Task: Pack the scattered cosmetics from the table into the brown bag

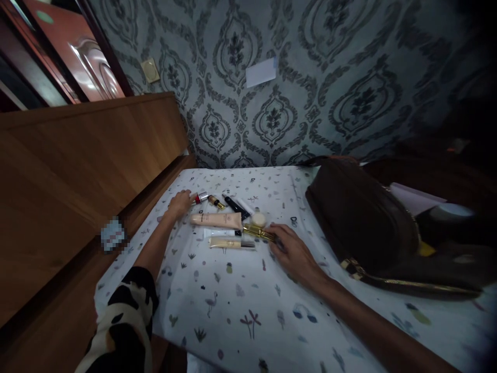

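Observation:
A group of cosmetics lies on a white patterned cloth. My left hand, fingers curled, grips the near end of a red and silver lipstick tube. My right hand closes its fingertips on the dark end of a slim gold cosmetic tube. Beside these lie a small gold and black tube, a black tube, a white tube and a round cream-coloured pot. Nearer me are a large beige squeeze tube, a white tube with black cap and a yellowish tube.
On the right, a dark brown bag stands unzipped, with papers and other items showing inside. A wooden panel borders the left side. The patterned wall rises behind the cloth-covered surface.

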### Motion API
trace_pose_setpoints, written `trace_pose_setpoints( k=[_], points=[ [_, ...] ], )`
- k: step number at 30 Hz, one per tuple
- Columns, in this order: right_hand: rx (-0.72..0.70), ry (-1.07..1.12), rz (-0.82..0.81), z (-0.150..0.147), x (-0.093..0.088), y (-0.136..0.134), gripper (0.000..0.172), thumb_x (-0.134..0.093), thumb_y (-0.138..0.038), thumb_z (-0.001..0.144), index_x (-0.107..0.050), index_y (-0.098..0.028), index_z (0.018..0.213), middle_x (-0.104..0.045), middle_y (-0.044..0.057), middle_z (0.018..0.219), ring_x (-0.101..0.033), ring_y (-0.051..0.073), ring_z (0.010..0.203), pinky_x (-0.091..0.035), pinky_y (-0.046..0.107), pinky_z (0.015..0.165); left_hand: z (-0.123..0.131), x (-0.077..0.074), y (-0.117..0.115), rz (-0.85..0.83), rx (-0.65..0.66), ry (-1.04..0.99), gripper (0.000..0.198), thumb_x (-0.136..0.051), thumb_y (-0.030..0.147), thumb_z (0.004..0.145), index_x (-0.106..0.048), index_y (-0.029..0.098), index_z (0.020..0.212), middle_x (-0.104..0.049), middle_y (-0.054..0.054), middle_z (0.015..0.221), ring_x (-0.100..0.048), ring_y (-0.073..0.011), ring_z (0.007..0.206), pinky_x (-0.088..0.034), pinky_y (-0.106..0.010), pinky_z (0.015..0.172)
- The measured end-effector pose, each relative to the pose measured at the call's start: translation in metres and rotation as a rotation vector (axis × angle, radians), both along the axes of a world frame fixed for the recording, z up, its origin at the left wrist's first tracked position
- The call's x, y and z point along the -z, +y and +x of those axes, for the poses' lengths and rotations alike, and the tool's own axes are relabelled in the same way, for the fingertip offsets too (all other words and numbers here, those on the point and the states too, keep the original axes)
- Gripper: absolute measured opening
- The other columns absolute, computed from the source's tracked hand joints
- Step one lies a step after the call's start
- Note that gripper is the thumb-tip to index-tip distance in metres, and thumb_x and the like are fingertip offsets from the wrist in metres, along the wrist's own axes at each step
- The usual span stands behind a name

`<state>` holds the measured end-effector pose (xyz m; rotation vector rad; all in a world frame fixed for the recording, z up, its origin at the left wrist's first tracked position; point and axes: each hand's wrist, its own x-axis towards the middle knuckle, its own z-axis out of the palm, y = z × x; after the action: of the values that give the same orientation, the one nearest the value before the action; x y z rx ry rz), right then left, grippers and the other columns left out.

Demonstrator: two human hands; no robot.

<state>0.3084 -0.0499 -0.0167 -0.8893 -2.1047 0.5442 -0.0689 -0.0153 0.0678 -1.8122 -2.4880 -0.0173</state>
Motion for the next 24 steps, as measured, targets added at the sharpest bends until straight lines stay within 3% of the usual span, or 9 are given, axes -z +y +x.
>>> trace_pose_setpoints(
  k=[5, 10, 17, 24],
  points=[
    [0.002, 0.012, -0.002, -0.001, 0.000, 0.000, 0.030, -0.049, -0.021, 0.086, -0.065, -0.020, 0.112, -0.065, 0.012, 0.116, -0.063, 0.028, 0.112, -0.053, 0.047, 0.098, -0.013, 0.003, -0.018, -0.055, 0.017, -0.019, 0.041, -0.040, 0.047, 0.101, -0.059, 0.018, 0.123, -0.066, -0.016, 0.127, -0.063, -0.0300, 0.116, -0.048, -0.037, 0.090],
    [0.002, -0.001, -0.023, -0.001, -0.001, 0.001, 0.031, -0.049, -0.021, 0.086, -0.066, -0.020, 0.112, -0.065, 0.012, 0.116, -0.062, 0.028, 0.112, -0.053, 0.047, 0.097, -0.006, 0.007, -0.023, 0.008, 0.060, -0.038, 0.027, -0.053, 0.038, 0.095, -0.062, 0.022, 0.115, -0.070, -0.010, 0.119, -0.065, -0.0255, 0.107, -0.047, -0.032, 0.086],
    [-0.009, 0.003, -0.038, 0.000, -0.003, 0.000, 0.029, -0.049, -0.022, 0.088, -0.066, -0.022, 0.112, -0.065, 0.010, 0.115, -0.062, 0.028, 0.112, -0.052, 0.046, 0.097, 0.007, 0.008, -0.020, 0.152, 0.091, -0.120, 0.040, -0.034, 0.045, 0.102, -0.067, 0.024, 0.113, -0.073, -0.006, 0.111, -0.064, -0.0229, 0.103, -0.046, -0.030, 0.081],
    [0.007, 0.038, -0.052, -0.001, -0.004, 0.000, 0.027, -0.050, -0.020, 0.087, -0.065, -0.022, 0.110, -0.067, 0.009, 0.112, -0.064, 0.026, 0.104, -0.053, 0.042, 0.092, 0.013, 0.012, -0.025, 0.228, 0.114, -0.136, 0.035, -0.038, 0.037, 0.099, -0.068, 0.021, 0.105, -0.072, -0.007, 0.106, -0.062, -0.0212, 0.097, -0.046, -0.030, 0.081]
  ],
)
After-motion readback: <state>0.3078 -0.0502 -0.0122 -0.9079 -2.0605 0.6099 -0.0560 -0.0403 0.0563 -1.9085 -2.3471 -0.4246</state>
